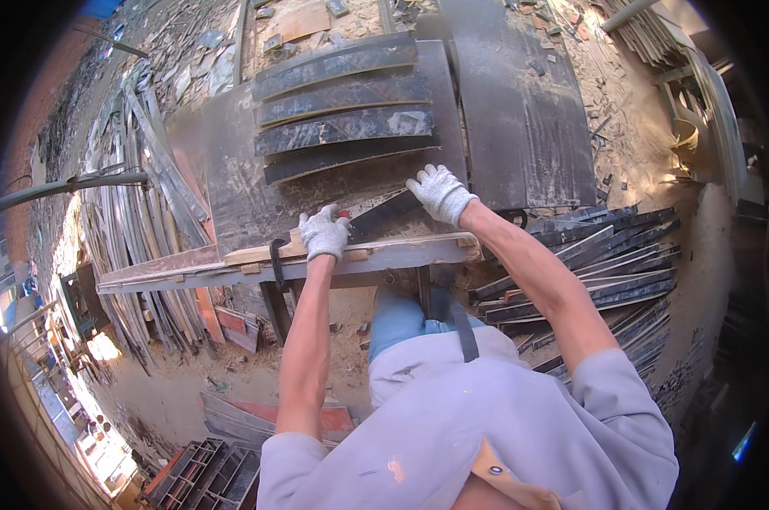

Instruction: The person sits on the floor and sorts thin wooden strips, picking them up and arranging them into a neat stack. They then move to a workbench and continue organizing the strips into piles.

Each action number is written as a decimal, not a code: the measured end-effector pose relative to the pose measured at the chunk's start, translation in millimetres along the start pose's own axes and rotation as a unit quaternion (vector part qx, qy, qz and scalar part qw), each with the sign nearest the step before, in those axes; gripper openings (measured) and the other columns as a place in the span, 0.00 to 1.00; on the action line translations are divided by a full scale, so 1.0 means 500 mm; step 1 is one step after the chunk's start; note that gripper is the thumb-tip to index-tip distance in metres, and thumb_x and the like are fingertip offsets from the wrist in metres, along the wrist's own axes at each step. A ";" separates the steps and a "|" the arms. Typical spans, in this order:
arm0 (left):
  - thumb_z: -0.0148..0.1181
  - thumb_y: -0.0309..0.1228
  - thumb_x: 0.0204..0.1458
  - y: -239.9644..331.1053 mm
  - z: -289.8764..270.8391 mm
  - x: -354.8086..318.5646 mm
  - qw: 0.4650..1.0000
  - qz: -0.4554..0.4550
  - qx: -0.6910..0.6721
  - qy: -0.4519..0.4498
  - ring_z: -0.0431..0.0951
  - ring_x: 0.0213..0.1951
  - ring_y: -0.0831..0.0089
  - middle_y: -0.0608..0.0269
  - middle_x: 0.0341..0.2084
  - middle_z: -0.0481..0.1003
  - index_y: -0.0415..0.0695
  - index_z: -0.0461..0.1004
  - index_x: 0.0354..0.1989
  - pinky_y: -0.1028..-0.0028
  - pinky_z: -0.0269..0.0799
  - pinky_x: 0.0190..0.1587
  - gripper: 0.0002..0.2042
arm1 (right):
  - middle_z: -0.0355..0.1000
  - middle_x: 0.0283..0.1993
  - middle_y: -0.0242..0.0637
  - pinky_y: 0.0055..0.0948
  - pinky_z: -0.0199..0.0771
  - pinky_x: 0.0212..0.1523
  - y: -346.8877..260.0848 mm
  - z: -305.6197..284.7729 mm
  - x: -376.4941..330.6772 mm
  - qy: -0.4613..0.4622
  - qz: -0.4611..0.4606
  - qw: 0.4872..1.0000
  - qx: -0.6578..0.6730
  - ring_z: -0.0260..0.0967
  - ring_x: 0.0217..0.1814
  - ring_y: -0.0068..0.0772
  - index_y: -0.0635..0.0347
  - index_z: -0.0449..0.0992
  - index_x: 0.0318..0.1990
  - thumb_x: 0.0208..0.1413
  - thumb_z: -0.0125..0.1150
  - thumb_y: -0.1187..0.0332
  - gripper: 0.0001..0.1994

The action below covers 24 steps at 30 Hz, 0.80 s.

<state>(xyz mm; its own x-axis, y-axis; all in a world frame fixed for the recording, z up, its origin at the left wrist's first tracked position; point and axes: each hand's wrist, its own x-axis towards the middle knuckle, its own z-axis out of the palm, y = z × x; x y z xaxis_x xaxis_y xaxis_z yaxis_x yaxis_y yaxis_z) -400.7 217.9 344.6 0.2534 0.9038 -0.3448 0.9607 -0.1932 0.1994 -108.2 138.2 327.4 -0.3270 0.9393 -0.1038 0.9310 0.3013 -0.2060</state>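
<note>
Both my hands wear white knit gloves. My left hand [324, 231] is closed around a small red-tipped marking tool, pressed on a light wooden strip [265, 252] at the bench's near edge. My right hand [439, 191] lies flat with fingers spread on a dark plywood piece [384, 217] on the workbench [231, 183]. Several curved dark plywood strips [342, 98] lie stacked on the bench just beyond my hands.
A large dark sheet [525, 127] lies on the bench's right part. Heaps of dark offcut strips [597, 263] lie on the sandy ground at right and long strips [142, 221] at left. A clamp [277, 265] hangs at the bench edge. Red-edged boards [240, 327] lie below.
</note>
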 end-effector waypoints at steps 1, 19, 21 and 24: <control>0.63 0.43 0.57 -0.007 0.035 -0.016 0.999 0.037 0.008 0.025 0.83 0.50 0.54 0.50 0.43 0.85 0.52 0.84 0.54 0.56 0.64 0.66 0.18 | 0.75 0.44 0.46 0.48 0.71 0.48 0.014 -0.009 -0.031 0.005 -0.008 1.000 0.008 0.72 0.50 0.50 0.61 0.77 0.53 0.41 0.74 0.66 0.28; 0.61 0.29 0.54 0.278 0.146 -0.141 0.971 0.213 -0.074 0.081 0.74 0.57 0.52 0.56 0.52 0.78 0.49 0.80 0.56 0.53 0.74 0.57 0.19 | 0.74 0.47 0.46 0.44 0.71 0.52 0.070 0.028 -0.310 0.046 0.084 0.995 -0.001 0.71 0.52 0.48 0.65 0.75 0.57 0.47 0.66 0.69 0.26; 0.61 0.24 0.48 0.278 0.157 -0.133 0.957 0.235 -0.094 0.142 0.76 0.51 0.54 0.57 0.45 0.78 0.48 0.81 0.51 0.55 0.77 0.52 0.19 | 0.74 0.48 0.45 0.44 0.71 0.52 0.082 0.034 -0.336 0.142 0.059 0.988 0.026 0.72 0.52 0.47 0.64 0.75 0.57 0.49 0.63 0.70 0.24; 0.60 0.23 0.46 0.276 0.164 -0.135 0.955 0.235 -0.103 0.148 0.77 0.50 0.54 0.56 0.44 0.79 0.48 0.82 0.50 0.57 0.77 0.52 0.20 | 0.74 0.51 0.44 0.45 0.72 0.53 0.090 0.037 -0.366 0.117 0.101 0.988 0.027 0.71 0.54 0.48 0.63 0.74 0.61 0.49 0.62 0.70 0.28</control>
<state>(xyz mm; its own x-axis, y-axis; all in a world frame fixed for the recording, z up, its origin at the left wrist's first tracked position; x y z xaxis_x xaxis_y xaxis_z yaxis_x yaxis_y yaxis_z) -276.1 99.1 320.3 0.5788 0.8097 0.0965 0.6978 -0.5530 0.4553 -9.4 -23.2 319.4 -0.0827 0.9934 0.0789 0.9614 0.1004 -0.2562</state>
